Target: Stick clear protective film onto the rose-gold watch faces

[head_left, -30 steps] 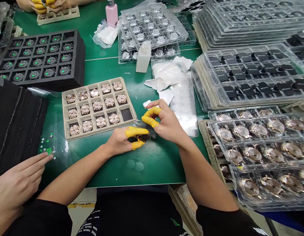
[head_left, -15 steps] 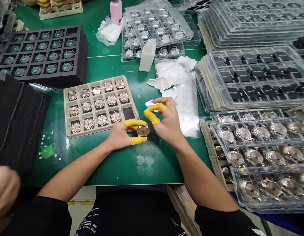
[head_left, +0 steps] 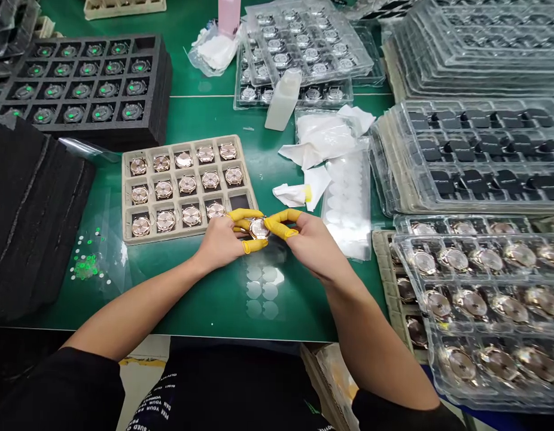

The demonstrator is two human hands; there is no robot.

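A rose-gold watch case (head_left: 259,228) is held just above the green table, between both hands. My left hand (head_left: 221,241), with yellow finger cots, pinches it from the left between thumb and fingers. From the other side my right hand (head_left: 304,236) touches the case's right edge, its yellow-cotted fingertips pressed together; whether a thin film is between them I cannot tell. A beige tray (head_left: 124,206) of similar watch cases lies up and left, its front right pocket bare. Round clear stickers on a sheet (head_left: 262,292) lie below the hands.
White wipes (head_left: 290,194) and a clear sticker sheet (head_left: 346,203) lie to the right. A white bottle (head_left: 283,102) stands behind. Black foam trays (head_left: 158,114) rise at left, plastic trays (head_left: 411,251) with watch cases at right. Small green and white dots (head_left: 86,266) are scattered at left.
My right hand has let go of a white wipe, which now lies on the table, and has moved down-left to the watch case. The view has shifted slightly. A blurred hand at lower left is gone.
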